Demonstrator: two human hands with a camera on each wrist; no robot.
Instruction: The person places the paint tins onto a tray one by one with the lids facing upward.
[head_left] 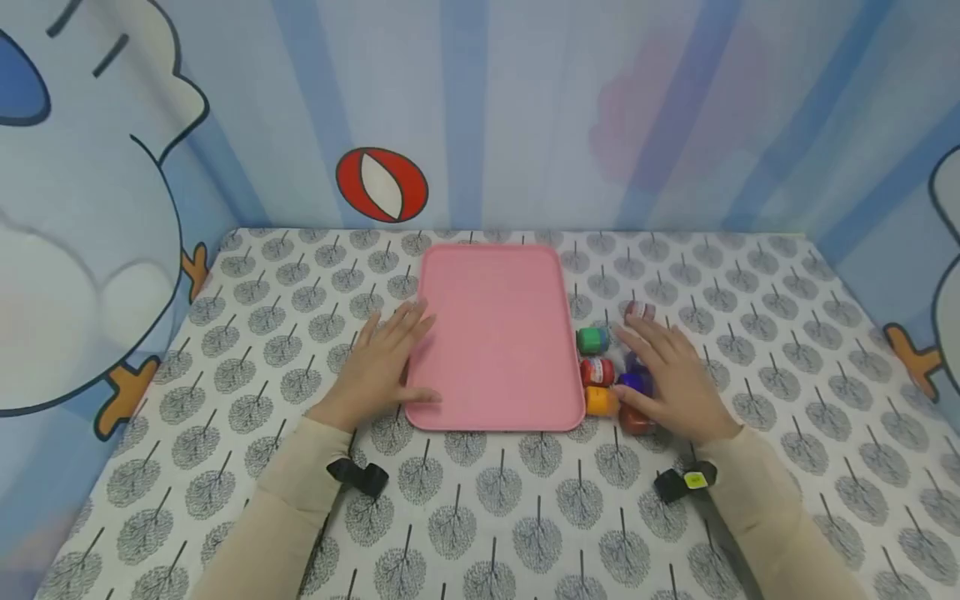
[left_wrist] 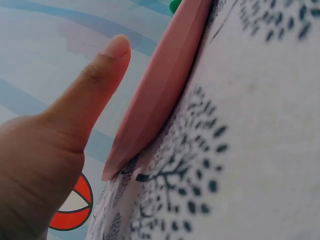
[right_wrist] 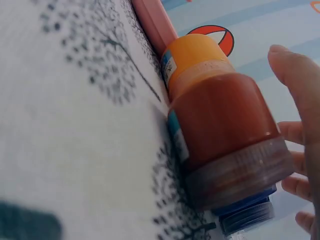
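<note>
A pink rectangular tray point(head_left: 495, 333) lies on the patterned cloth. My left hand point(head_left: 378, 367) is at its left edge, fingers spread and fairly straight, the thumb over the near left corner; contact is unclear. To the tray's right lie several small paint jars: green point(head_left: 592, 340), red point(head_left: 597, 372), orange point(head_left: 600, 402), blue point(head_left: 636, 383) and reddish brown point(head_left: 636, 422). Over and beside them is my right hand point(head_left: 678, 387), its fingers extended and partly hiding some jars. In the right wrist view, the brown jar point(right_wrist: 220, 120) lies on its side, apart from the thumb.
White cloth point(head_left: 498, 525) with grey tree prints covers the table. A pale blue cartoon-printed backdrop point(head_left: 525, 125) stands behind and at both sides. Another jar point(head_left: 640, 311) lies beyond my right fingertips. Dark straps with small devices point(head_left: 360, 477) are on both wrists.
</note>
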